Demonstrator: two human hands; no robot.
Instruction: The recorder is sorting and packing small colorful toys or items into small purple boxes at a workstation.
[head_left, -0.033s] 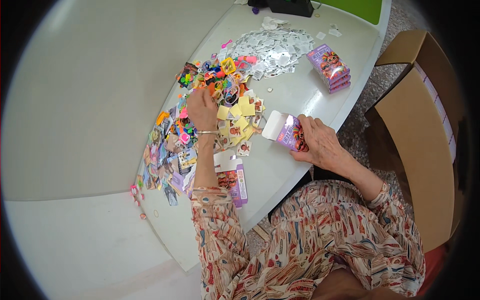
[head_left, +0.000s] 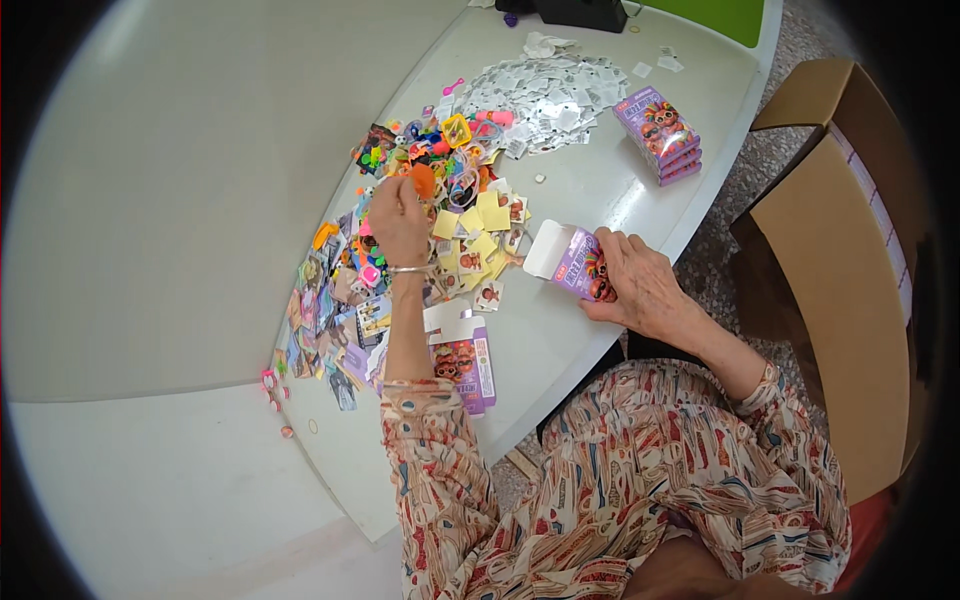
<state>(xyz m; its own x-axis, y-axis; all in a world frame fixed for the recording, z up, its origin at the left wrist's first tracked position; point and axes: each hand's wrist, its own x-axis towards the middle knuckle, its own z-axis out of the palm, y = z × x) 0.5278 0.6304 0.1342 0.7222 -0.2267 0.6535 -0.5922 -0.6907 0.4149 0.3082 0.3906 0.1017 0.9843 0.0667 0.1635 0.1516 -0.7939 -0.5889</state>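
My left hand [head_left: 400, 228] hovers over a heap of small coloured plastic toys [head_left: 440, 140]. Its thumb and fingers are pinched at a rounded orange plastic piece [head_left: 422, 182]. Just right of this hand lie small picture cards, some with yellow backs [head_left: 487, 213]. My right hand [head_left: 645, 283] grips a small purple printed box [head_left: 577, 262] by its right end. The box's white flap [head_left: 544, 249] stands open toward the left; what is inside cannot be seen.
A pile of small white packets [head_left: 555, 95] lies at the back. Stacked purple boxes [head_left: 655, 130] stand at the right table edge. Flattened purple boxes [head_left: 463, 362] and glossy cards [head_left: 312, 290] lie nearer. A cardboard carton [head_left: 830, 290] holding purple boxes stands right.
My left hand has shifted slightly left, and more of the orange piece shows at its fingertips. My right hand and its box stay in place.
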